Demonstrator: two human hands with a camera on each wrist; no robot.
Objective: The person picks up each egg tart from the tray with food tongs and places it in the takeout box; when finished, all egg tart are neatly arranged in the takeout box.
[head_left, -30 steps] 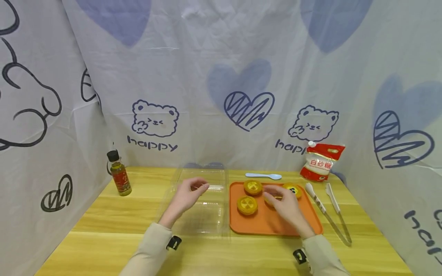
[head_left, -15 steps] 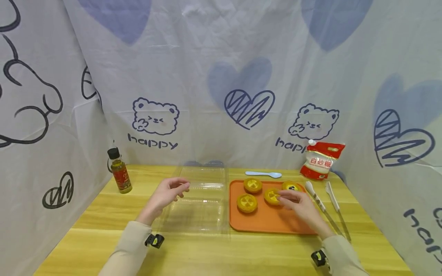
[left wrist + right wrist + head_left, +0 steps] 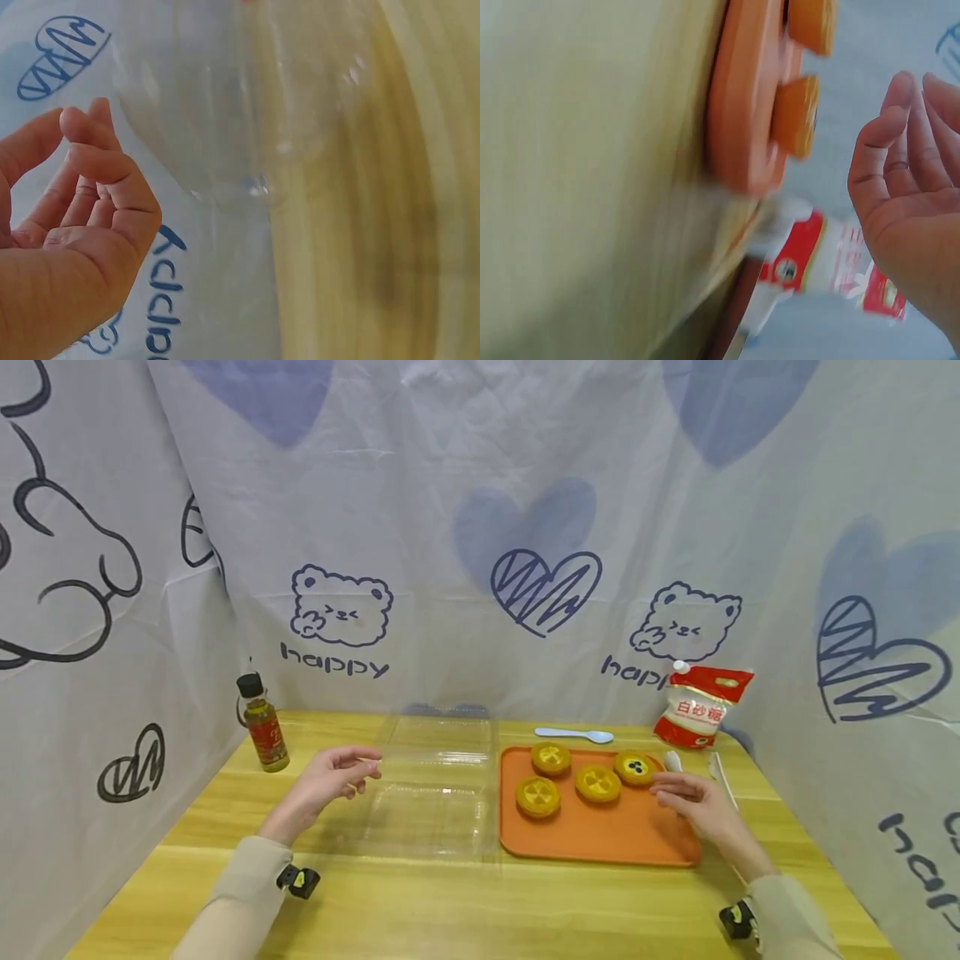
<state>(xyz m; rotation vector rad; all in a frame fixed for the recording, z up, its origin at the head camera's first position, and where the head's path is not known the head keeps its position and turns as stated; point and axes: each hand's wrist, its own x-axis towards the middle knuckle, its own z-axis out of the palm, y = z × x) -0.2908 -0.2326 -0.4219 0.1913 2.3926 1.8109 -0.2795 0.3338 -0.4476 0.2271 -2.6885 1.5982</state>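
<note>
My left hand point(image 3: 327, 782) hovers over the table at the left edge of a clear plastic clamshell box point(image 3: 427, 818) that lies opened out. Its fingers are loosely bent and hold nothing; the left wrist view shows the same hand point(image 3: 90, 202) with bare fingers. Above the right end of an orange tray point(image 3: 600, 839) is my right hand point(image 3: 705, 810), relaxed and holding nothing. It is nearest to an egg tart with dark dots point(image 3: 637, 767). Three more egg tarts sit on the tray, among them a front left tart point(image 3: 537, 797) and a middle tart point(image 3: 597, 783).
Tongs point(image 3: 722, 777) lie right of the tray, partly hidden by the right hand. A pale spoon point(image 3: 573, 735) lies behind the tray. A red and white sugar bag point(image 3: 700, 706) stands at the back right, an oil bottle point(image 3: 266, 731) at the back left.
Both hands have moved apart: the left one leftward off the clear box, the right one rightward across the tray. The middle and dotted tarts are now uncovered, and the tongs are more hidden.
</note>
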